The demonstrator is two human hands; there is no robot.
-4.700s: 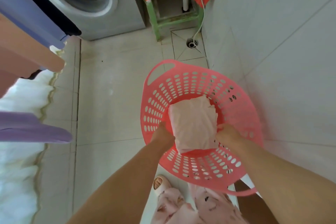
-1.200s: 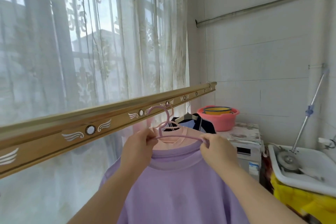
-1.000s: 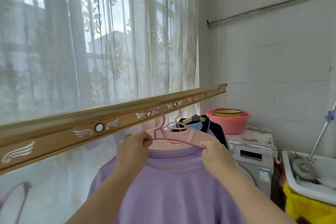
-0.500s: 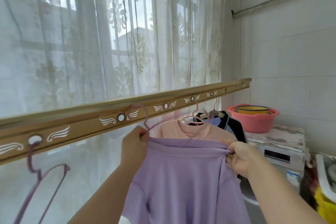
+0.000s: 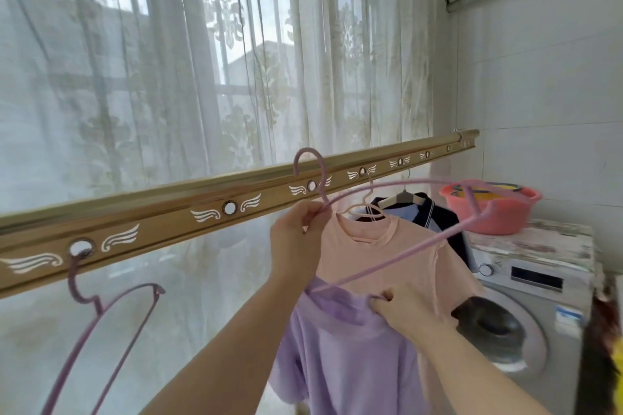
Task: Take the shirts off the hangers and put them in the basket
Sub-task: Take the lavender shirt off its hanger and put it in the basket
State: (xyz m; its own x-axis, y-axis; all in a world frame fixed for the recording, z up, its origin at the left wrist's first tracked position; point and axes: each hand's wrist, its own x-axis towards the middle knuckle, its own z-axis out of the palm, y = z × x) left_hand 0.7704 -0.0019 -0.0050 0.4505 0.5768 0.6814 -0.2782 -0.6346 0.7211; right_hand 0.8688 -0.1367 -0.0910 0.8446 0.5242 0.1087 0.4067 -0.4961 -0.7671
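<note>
My left hand (image 5: 296, 239) grips a purple hanger (image 5: 387, 259) at its neck, lifted off the golden drying rail (image 5: 209, 209) and tilted up to the right. Only the hanger's lower end is still inside the collar of the purple shirt (image 5: 347, 357). My right hand (image 5: 401, 310) pinches that collar and holds the shirt below the hanger. Behind them a peach shirt (image 5: 381, 256) hangs on a pale hanger, and a dark and blue garment (image 5: 435, 212) hangs further right. The basket is out of view.
An empty purple hanger (image 5: 111, 317) hangs from the rail at the lower left. Lace curtains (image 5: 202, 77) cover the window behind the rail. A washing machine (image 5: 536, 300) stands at the right with a pink basin (image 5: 495, 209) on top.
The purple hanger has come off the rail and tilted up to the right. My right hand has pulled the purple shirt's collar down off the hanger's right arm.
</note>
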